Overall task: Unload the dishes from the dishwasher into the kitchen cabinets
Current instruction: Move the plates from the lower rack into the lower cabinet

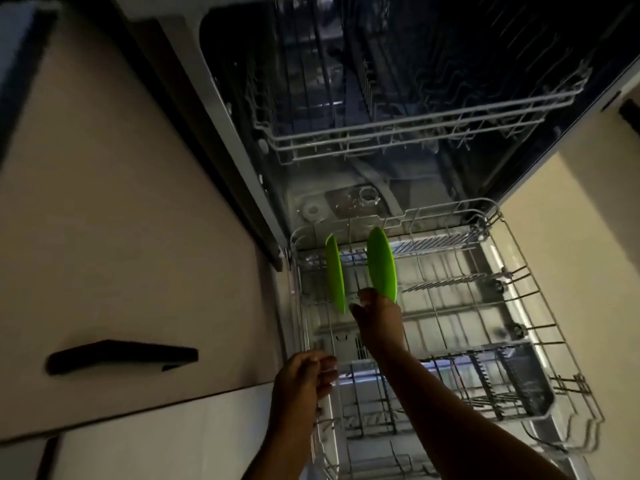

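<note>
Right hand [379, 318] fingers pinch the upright plate [381, 263], edge-on; second plate [335, 273] just left; rack [540, 306] open rightward. Left hand [303, 379] loosely curled.

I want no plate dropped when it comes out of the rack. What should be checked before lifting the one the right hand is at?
1. Right hand has hold of the right green plate at its near edge: cannot tell, fingers hidden.
2. Left green plate stands apart from it: ok.
3. Lower rack pulled out: ok.
4. Upper rack clear of the lift path: ok, it sits further back.
5. Left hand free to support: ok, it holds nothing.
</note>
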{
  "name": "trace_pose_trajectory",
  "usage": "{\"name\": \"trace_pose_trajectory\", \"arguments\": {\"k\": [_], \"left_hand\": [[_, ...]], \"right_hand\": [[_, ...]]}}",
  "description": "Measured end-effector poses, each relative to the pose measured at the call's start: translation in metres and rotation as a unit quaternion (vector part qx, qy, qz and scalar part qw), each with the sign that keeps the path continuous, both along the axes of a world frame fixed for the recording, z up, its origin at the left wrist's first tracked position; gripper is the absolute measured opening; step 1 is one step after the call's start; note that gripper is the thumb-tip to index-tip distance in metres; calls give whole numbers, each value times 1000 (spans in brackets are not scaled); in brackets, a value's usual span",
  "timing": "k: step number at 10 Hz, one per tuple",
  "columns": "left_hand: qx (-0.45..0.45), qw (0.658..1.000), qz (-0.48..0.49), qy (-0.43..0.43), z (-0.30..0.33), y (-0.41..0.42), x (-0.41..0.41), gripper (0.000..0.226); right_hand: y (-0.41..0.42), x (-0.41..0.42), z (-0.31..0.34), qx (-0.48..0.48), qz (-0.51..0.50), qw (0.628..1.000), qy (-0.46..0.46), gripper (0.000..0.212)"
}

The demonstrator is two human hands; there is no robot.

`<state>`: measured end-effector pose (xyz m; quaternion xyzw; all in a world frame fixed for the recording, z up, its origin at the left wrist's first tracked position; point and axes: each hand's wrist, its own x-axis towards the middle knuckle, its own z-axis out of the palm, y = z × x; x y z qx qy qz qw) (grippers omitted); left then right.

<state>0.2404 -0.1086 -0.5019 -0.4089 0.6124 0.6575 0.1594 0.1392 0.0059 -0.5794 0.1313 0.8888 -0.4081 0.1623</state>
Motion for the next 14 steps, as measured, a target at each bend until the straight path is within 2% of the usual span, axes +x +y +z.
{"name": "trace_pose_trajectory", "arguments": {"k": [1, 2, 3, 4, 5, 6, 7, 8, 9, 10, 11, 12, 13, 14], "left_hand": [[-17, 999, 28, 10, -15, 2, -5, 26], [-42, 997, 56, 23, -24, 0, -12, 24], [-54, 994, 91, 39, -29, -2, -25, 26], [-36, 986, 160, 38, -29, -3, -41, 31], [24, 971, 234, 41, -24, -6, -59, 53], [100, 950, 286, 77, -15, -15, -80, 70], [157, 938, 281, 126, -11, -22, -96, 73], [148, 953, 244, 99, -14, -17, -103, 70], [80, 962, 257, 52, -28, -11, -99, 77], [42, 961, 271, 37, -64, -21, -80, 97], [2, 949, 313, 49, -63, -28, -67, 71], [-30, 939, 338, 53, -62, -28, -59, 57], [-39, 941, 332, 58, -61, -27, -55, 62], [-35, 944, 320, 64, -58, -27, -54, 71]], "right_hand": [[-17, -22, -29, 3, 46, 999, -3, 48], [-32, -34, -47, -16, 68, 997, 9, 44], [-40, -41, -43, -45, 25, 998, 29, 30], [-30, -41, -10, -87, 38, 992, 78, 26], [2, -30, 41, -58, 193, 965, 167, 29], [42, -26, 72, 67, 361, 865, 342, 39], [74, -26, 72, 115, 466, 771, 420, 33], [84, -23, 63, 114, 495, 747, 428, 31], [89, -24, 53, 119, 526, 734, 412, 37], [101, -34, 44, 87, 450, 816, 352, 55], [102, -49, 32, -254, -48, 961, 95, 36], [92, -66, -3, -441, -429, 731, -295, 45], [73, -78, -34, -487, -451, 632, -400, 62], [49, -89, -35, -484, -452, 638, -393, 42]]}}
